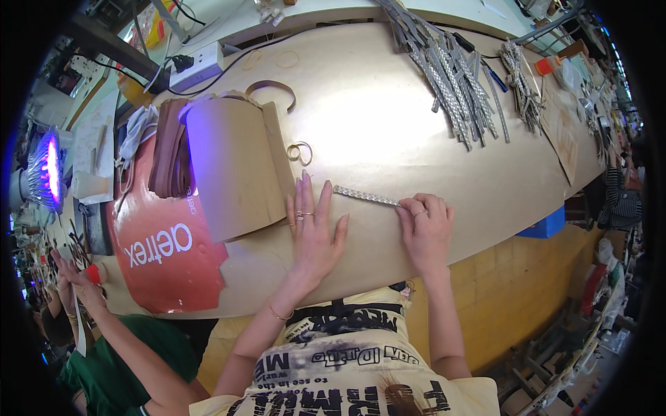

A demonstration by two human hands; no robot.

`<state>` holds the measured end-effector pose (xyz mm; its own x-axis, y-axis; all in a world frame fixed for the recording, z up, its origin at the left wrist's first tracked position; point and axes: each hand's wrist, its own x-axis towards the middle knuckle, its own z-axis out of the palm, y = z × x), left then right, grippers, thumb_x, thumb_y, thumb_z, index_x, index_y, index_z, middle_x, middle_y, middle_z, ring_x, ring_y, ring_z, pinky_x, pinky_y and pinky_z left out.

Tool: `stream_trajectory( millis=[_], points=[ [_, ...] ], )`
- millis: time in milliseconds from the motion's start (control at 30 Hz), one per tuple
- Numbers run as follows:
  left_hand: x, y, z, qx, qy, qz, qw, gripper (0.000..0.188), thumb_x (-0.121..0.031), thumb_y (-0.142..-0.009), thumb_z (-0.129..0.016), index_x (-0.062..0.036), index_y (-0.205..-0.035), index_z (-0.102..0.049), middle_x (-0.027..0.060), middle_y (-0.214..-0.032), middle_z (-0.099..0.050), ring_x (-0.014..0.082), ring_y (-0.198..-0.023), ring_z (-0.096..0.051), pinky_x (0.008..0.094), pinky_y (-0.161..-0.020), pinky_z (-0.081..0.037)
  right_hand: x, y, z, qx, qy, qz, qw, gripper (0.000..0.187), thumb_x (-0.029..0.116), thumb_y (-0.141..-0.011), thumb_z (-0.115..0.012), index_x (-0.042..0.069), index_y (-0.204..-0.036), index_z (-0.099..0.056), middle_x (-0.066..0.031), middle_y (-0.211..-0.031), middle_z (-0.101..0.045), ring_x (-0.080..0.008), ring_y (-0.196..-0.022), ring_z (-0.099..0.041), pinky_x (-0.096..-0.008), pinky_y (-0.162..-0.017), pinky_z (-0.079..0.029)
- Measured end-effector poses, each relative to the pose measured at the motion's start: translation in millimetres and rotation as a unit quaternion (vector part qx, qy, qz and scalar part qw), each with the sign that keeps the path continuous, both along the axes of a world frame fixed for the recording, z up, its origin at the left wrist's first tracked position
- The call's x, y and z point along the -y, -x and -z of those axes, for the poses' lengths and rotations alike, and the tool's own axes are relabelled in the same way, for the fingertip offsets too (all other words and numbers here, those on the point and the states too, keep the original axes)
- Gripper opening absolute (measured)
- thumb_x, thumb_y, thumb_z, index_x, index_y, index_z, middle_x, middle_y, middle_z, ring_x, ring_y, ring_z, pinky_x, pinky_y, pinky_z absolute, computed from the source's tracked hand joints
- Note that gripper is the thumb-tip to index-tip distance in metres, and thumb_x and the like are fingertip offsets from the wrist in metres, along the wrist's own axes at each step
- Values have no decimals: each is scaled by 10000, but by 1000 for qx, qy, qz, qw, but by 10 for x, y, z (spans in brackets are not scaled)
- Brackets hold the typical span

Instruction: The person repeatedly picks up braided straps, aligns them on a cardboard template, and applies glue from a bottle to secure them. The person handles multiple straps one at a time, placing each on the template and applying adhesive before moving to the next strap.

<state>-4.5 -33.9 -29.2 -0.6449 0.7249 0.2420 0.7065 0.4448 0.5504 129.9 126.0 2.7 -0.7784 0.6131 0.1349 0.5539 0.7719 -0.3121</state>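
A short braided silver strap (364, 196) lies on the tan tabletop between my hands. My right hand (427, 225) pinches its right end between thumb and fingers. My left hand (313, 229) rests flat with fingers stretched out, its index fingertip near the strap's left end and holding nothing. Just left of that hand stands a curved tan sheet (232, 166), close to my fingers. Beyond my fingertips lie small tan rings (300, 152) of thin strip, with a curved brown strip (281, 87) farther back.
Bundles of braided silver straps (454, 87) lie at the far right, beside another bundle (520, 83). A stack of brown pieces (171, 149) and a red sheet (163, 243) sit left. A lit lamp (45, 170), a white power strip (198, 68) and a co-worker's hands (76, 281) are also leftward.
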Motion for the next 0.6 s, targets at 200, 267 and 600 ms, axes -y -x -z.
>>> stream_trajectory(
  millis=[200,267,600],
  points=[
    [41,-61,-8,-39,9,109,993,616,-163,-900,-611,-27,-1461,-394,205,-1565,-291,376,-1463,-239,557,-1174,-145,236,-89,66,-31,-109,-49,992,335,189,-870,-685,98,-1191,-650,-77,-1278,-605,-233,-1139,-571,-386,-971,-364],
    [-1,-74,-24,-18,32,130,991,593,-150,-907,-588,-27,-1457,-404,187,-1565,-303,365,-1465,-242,554,-1176,-145,348,-78,75,-49,-81,-44,994,395,211,-893,-661,70,-1260,-611,-104,-1373,-550,-264,-1241,-525,-416,-1044,-325],
    [-199,71,-12,-41,161,133,977,634,-242,-914,-515,-110,-1512,-352,82,-1588,-296,279,-1464,-271,518,-1193,-156,623,255,196,32,93,-68,993,703,480,-985,-446,12,-1497,-331,-156,-1562,-325,-299,-1466,-265,-524,-1177,-151]
  ],
)
